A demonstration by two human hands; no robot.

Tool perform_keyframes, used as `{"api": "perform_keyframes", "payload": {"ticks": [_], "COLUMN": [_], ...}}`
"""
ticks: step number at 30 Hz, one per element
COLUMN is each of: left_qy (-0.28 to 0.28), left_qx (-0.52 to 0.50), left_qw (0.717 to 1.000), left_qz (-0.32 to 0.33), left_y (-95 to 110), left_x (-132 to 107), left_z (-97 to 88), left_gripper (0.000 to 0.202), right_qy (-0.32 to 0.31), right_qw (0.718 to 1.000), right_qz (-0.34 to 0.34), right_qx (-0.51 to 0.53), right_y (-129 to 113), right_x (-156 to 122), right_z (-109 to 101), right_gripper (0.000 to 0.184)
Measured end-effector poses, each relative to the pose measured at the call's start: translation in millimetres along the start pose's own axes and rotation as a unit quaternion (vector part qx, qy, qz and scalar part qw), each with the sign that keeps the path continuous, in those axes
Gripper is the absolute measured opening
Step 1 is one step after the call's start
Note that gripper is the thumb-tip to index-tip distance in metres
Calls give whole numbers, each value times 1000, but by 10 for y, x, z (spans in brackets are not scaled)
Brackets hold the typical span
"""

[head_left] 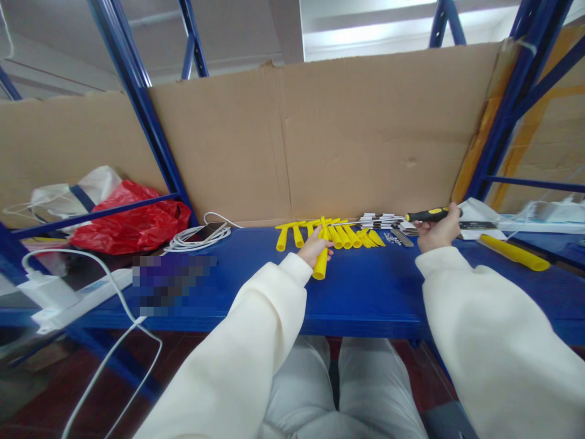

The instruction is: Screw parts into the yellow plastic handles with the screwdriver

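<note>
My left hand (315, 247) is closed around a yellow tube (321, 263) that points toward me on the blue shelf (365, 292). Just behind it lies a row of several more yellow tubes (340, 235). My right hand (439, 231) grips a screwdriver with a black and yellow handle (427, 214); its thin metal shaft (365, 222) runs left over the tubes. Small black and white parts (381, 219) lie under the shaft.
A cardboard sheet (342, 134) stands along the back. A red plastic bag (132, 222) and a coiled white cable (196, 238) lie at the left, with a white power strip (77, 299). A long yellow tube (514, 252) rests at the right. Blue rack posts (146, 116) frame the shelf.
</note>
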State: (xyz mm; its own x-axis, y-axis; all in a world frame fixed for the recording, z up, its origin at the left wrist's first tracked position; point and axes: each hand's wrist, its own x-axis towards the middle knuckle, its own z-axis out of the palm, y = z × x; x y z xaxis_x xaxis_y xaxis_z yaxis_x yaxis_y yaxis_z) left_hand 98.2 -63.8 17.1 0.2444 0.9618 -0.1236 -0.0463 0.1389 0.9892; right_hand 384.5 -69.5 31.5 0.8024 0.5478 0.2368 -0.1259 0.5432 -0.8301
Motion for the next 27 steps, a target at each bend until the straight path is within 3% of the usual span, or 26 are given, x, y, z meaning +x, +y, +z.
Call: {"api": "perform_keyframes", "payload": {"ticks": [8,14,27], "left_qy": [-5,-12,-9], "left_qx": [5,-3,15], "left_qw": [1000,1000,1000], "left_qz": [-1,1,1], "left_y": [-17,-23,37], "left_x": [31,40,-48], "left_z": [-13,-18,17], "left_gripper": [96,97,91], "right_qy": [-12,42,69], "right_qw": [1000,997,992], "right_qz": [-7,62,70], "right_qx": [1,31,74], "right_y": [-33,-77,-54], "right_x": [-37,-69,-88], "right_z": [8,25,33], "right_gripper": [42,30,30]}}
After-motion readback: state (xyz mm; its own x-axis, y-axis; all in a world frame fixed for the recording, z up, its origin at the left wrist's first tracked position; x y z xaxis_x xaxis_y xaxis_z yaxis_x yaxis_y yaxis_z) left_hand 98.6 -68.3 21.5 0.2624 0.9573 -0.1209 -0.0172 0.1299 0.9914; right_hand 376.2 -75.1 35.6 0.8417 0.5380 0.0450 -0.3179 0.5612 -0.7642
